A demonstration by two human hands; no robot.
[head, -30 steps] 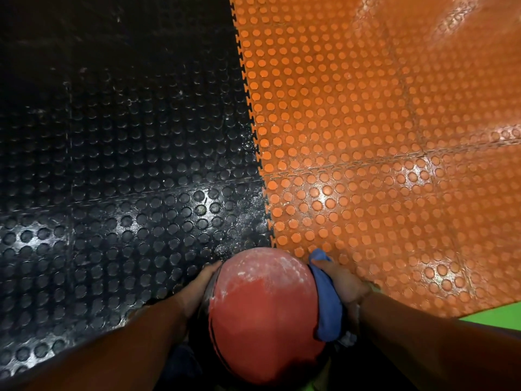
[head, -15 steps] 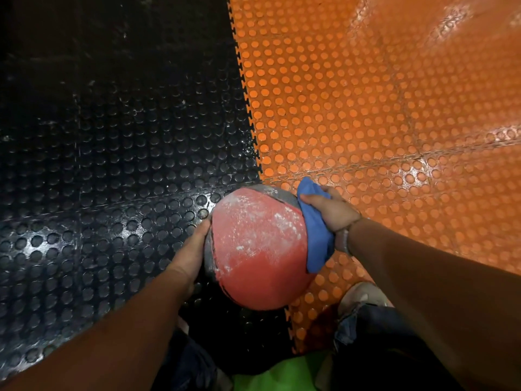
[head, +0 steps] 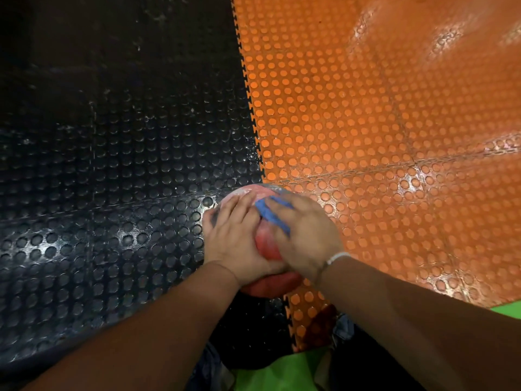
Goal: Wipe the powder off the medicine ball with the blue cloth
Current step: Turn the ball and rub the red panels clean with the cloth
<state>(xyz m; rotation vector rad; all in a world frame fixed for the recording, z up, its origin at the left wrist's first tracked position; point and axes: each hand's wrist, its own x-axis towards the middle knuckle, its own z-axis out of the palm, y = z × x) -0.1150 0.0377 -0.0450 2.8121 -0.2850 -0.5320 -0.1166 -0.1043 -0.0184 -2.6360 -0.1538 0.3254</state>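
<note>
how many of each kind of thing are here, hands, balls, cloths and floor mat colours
hands: 2, left hand and right hand
medicine ball: 1
blue cloth: 1
floor mat colours: 3, black mat, orange mat, green mat
total: 7

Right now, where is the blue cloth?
Head view, just below centre: the blue cloth lies on top of the medicine ball, held there by the right hand, beside the left hand.

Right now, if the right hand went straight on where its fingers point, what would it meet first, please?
Probably the fingers of the left hand, just ahead of the right hand and its cloth on the ball; depth is unclear, so it might slide past them.
</note>
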